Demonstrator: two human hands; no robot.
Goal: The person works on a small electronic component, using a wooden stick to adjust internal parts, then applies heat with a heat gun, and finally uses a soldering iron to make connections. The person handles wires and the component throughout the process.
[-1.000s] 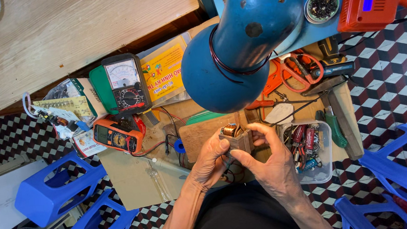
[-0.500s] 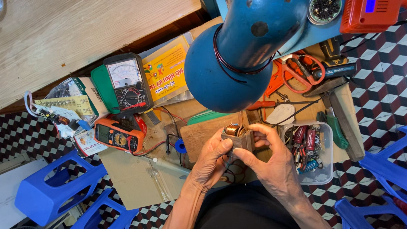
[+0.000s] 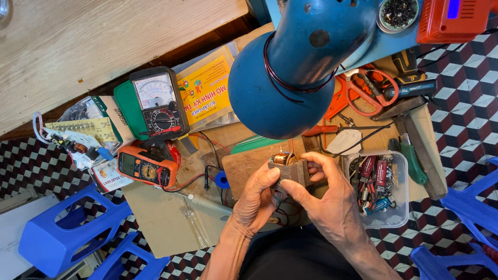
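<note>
Both hands hold one small transformer (image 3: 287, 169) above the desk (image 3: 168, 218), under the blue lamp (image 3: 296, 63): a grey, blocky metal core with a copper-coloured winding showing on top. The left hand (image 3: 255, 202) has its fingers closed on the near left side; the right hand (image 3: 332, 204) has its fingers wrapped over the right side. Two meters (image 3: 159, 105) lie to the left, one green, one orange. One clear box (image 3: 379, 187) of parts sits to the right.

A blue lamp shade (image 3: 291, 69) is hanging over the desk (image 3: 162, 218) at twelve o'clock. An analog meter (image 3: 157, 103) is lying at ten o'clock above an orange multimeter (image 3: 146, 166), and orange scissors (image 3: 365, 88) (handles looped) are sitting at two o'clock above a clear parts box (image 3: 380, 191).
</note>
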